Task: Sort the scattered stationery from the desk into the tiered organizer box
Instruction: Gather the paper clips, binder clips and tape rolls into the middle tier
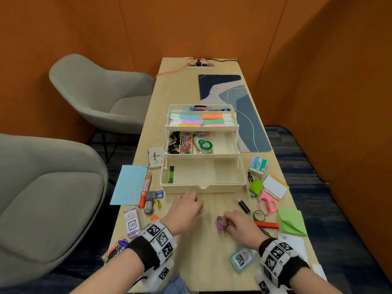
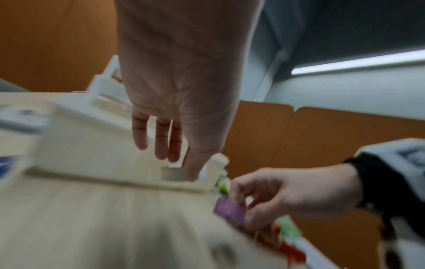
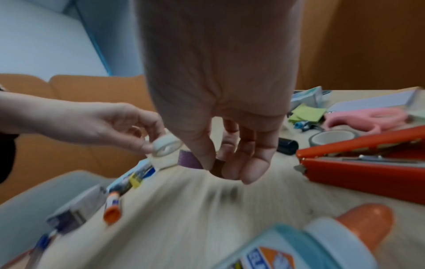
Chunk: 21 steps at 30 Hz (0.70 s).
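Pinching: right hand (image 1: pixel 238 222) on purple tape roll (image 1: pixel 221 223), left hand (image 3: pixel 128 131) on clear tape roll (image 3: pixel 166 145); fingertip-only holds, liable to roll off worktop (image 1: pixel 201 247) near edge.

The long pale wood surface (image 1: pixel 188 90) carries an open organizer (image 1: pixel 203 183) at its middle, with a blue mat (image 1: pixel 250 115) beyond it. Left of it lie a blue notepad (image 1: pixel 129 185) and a red marker (image 1: pixel 145 189). Right lie pink scissors (image 1: pixel 268 203), green paper (image 1: pixel 291 221) and a glue bottle (image 1: pixel 240 259).
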Each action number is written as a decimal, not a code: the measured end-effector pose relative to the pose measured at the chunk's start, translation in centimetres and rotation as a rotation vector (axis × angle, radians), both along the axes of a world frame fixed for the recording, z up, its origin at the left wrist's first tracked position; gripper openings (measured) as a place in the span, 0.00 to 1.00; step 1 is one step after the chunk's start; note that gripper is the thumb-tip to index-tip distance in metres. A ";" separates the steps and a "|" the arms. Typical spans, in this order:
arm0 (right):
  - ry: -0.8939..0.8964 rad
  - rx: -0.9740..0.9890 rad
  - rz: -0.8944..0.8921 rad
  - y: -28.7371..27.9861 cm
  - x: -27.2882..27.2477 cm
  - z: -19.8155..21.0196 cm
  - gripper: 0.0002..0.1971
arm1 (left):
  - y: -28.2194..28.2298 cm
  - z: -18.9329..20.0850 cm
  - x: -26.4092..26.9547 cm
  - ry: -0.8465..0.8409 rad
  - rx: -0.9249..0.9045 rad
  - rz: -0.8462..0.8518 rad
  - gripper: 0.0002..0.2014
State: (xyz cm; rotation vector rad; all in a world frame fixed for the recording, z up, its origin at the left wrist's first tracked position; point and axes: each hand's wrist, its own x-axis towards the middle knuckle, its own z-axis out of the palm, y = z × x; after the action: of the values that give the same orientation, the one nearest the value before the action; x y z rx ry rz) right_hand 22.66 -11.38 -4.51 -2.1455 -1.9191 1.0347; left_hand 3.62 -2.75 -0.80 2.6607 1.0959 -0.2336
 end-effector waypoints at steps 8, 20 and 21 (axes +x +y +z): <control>0.233 0.250 -0.220 0.3 3.1 2.4 0.09 | 7.7 4.6 9.7 -0.319 0.295 0.102 0.07; 0.116 0.535 -0.402 12.1 6.6 8.8 0.08 | 12.6 2.6 10.0 -0.079 0.367 0.020 0.17; 0.063 0.521 -0.381 13.6 6.4 9.2 0.07 | 12.3 2.5 9.5 -0.114 0.368 0.020 0.18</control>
State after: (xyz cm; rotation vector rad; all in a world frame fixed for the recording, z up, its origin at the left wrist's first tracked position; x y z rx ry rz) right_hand 29.05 2.26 4.72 -2.0171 -1.4543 0.4611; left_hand 13.08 9.54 1.75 2.9317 1.2295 0.1369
